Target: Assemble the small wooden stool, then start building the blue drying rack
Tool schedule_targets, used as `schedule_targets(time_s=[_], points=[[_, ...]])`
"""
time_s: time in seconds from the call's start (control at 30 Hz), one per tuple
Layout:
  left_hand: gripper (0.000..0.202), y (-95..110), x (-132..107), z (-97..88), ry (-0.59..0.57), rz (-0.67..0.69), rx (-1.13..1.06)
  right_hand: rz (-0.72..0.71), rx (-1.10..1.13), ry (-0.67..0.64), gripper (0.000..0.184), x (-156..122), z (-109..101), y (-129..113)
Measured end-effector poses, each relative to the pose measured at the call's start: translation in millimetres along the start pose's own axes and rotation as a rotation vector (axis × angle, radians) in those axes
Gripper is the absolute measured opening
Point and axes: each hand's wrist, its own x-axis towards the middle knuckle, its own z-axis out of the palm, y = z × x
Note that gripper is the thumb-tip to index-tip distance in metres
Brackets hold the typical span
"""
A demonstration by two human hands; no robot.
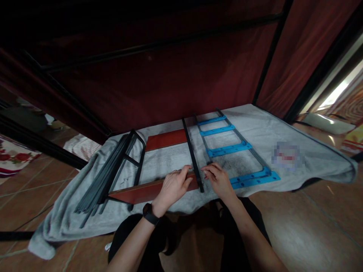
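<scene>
My left hand (176, 185), with a dark watch on its wrist, grips the near reddish-brown board (133, 194) close to its right end, thumb towards me. That end meets a straight black metal bar (193, 155). Just right of the bar, my right hand (218, 179) has its fingers curled and pinched together; anything between the fingertips is too small to make out. A second reddish-brown board (166, 139) lies farther off, its right end at the same bar. At the boards' left ends stands a black metal side frame (138, 166).
A grey blanket (255, 132) covers the work surface. Grey tubes (99, 177) are bundled at left, near small metal pieces (125, 180). On the right lies a grey frame with blue crosspieces (229, 149). A dark red fabric wall (170, 83) rises behind.
</scene>
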Motion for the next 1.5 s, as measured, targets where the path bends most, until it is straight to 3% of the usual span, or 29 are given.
schedule_targets(time_s=[0.2, 0.47, 0.77, 1.13, 1.5], points=[[0.032, 1, 1, -7.0, -0.03, 0.049, -0.07, 0.035, 0.076, 0.004, 0.021, 1, 4, -2], [0.035, 2, 0, -8.7, -0.034, 0.04, -0.097, 0.237, 0.259, 0.038, 0.026, 6, 9, -2], [0.037, 1, 4, -11.3, -0.048, -0.047, -0.158, 0.216, 0.209, -0.006, 0.028, 7, 8, -1], [0.034, -1, 6, -9.5, -0.04, -0.048, -0.193, 0.265, 0.293, 0.046, 0.028, 4, 21, -1], [0.031, 5, 5, -6.3, -0.02, -0.059, -0.109, 0.183, -0.105, 0.108, 0.043, 2, 28, -3]])
